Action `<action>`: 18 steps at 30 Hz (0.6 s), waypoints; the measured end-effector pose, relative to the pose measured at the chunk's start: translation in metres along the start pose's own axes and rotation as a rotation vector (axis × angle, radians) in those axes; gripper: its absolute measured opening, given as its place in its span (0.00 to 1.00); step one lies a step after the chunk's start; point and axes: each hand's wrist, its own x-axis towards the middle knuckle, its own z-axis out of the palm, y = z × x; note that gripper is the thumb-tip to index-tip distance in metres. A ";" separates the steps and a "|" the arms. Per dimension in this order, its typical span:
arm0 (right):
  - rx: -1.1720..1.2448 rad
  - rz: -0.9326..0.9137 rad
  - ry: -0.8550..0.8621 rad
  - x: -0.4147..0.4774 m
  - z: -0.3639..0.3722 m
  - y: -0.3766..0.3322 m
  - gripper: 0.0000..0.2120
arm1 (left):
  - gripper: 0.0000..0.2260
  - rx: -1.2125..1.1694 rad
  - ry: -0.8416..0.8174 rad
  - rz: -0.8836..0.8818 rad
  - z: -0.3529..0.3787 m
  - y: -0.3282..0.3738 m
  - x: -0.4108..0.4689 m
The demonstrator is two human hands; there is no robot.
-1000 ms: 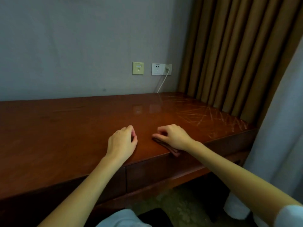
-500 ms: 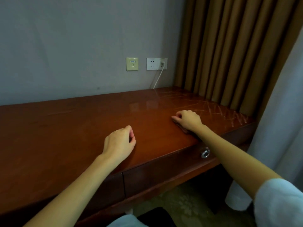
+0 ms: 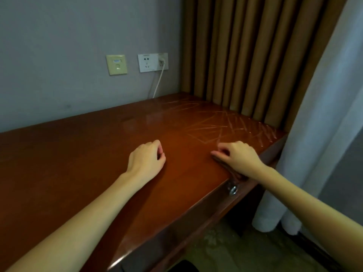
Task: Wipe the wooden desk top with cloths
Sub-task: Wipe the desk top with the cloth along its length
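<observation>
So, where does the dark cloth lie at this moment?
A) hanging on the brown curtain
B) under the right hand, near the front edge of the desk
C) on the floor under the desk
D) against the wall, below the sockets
B: the dark cloth shows from under the right hand, close to the front edge of the wooden desk.

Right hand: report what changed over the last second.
The right hand, keeping the dark cloth pressed beneath it, slid right along the desk top, away from the left hand, ending near the front edge over the drawer lock. The left hand stayed resting in place.
</observation>
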 end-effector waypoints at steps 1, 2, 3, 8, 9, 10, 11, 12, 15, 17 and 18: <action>-0.013 0.076 0.028 0.005 -0.001 0.016 0.17 | 0.02 -0.006 0.001 0.015 0.003 0.000 0.006; -0.011 0.147 0.055 0.010 0.000 0.029 0.18 | 0.02 -0.012 0.000 0.027 0.006 0.000 0.011; -0.005 0.212 0.079 0.016 0.001 0.038 0.18 | 0.02 -0.017 -0.004 0.035 0.008 -0.001 0.017; -0.070 0.273 0.109 0.046 0.013 0.014 0.15 | 0.02 -0.045 -0.012 0.068 0.019 -0.003 0.038; -0.068 0.251 0.092 0.050 0.014 0.000 0.14 | 0.02 -0.046 -0.016 0.080 0.021 -0.002 0.042; -0.061 0.217 0.069 0.052 0.016 -0.014 0.14 | 0.02 -0.049 -0.017 0.092 0.023 -0.001 0.046; -0.052 0.174 0.048 0.051 0.017 -0.028 0.14 | 0.03 -0.053 -0.016 0.100 0.024 -0.001 0.049; -0.034 0.128 0.035 0.046 0.016 -0.041 0.14 | 0.03 -0.058 -0.013 0.100 0.026 -0.001 0.052; 0.034 0.009 0.015 0.019 0.011 -0.062 0.14 | 0.03 -0.059 0.002 0.098 0.030 -0.004 0.058; 0.046 0.013 -0.004 -0.001 0.007 -0.055 0.14 | 0.03 -0.064 0.008 0.118 0.033 -0.006 0.059; 0.039 0.044 -0.008 -0.009 0.004 -0.046 0.14 | 0.03 -0.069 0.011 0.126 0.034 -0.007 0.059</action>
